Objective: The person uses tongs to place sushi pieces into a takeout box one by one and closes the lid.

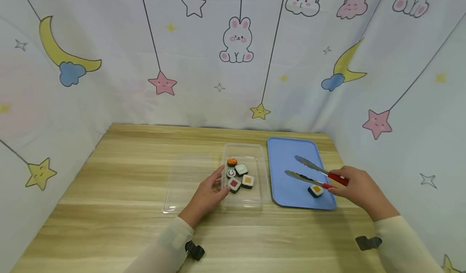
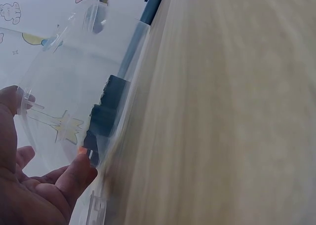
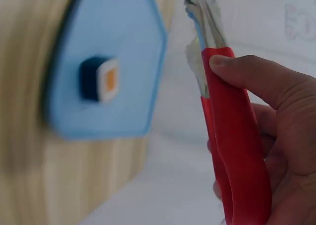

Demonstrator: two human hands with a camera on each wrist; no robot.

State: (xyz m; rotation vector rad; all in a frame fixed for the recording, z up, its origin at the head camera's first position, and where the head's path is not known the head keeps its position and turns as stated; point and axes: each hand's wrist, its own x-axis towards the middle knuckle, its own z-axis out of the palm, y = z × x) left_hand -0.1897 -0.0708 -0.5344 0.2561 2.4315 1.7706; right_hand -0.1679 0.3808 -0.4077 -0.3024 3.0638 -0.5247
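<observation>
My left hand [image 1: 206,198] holds the left side of a clear plastic container [image 1: 263,176], thumb and fingers spread along its wall. Several sushi pieces [image 1: 248,181] sit in the left part of that container; in the left wrist view their dark sides [image 2: 104,119] show through the plastic. My right hand [image 1: 358,186] grips tongs [image 1: 336,178] by their red handles [image 3: 232,131], the thumb lying along one handle. The tongs' metal arms spread apart over a blue tray [image 1: 291,159], nothing between their tips. One sushi piece with an orange centre [image 1: 316,190] lies on the tray beneath the handles.
A flat clear plastic lid [image 1: 189,180] lies left of the container. All stands on a wood-grain table [image 1: 120,192], with a patterned white curtain [image 1: 204,103] behind it and at both sides. The tray lies close to the table's right edge.
</observation>
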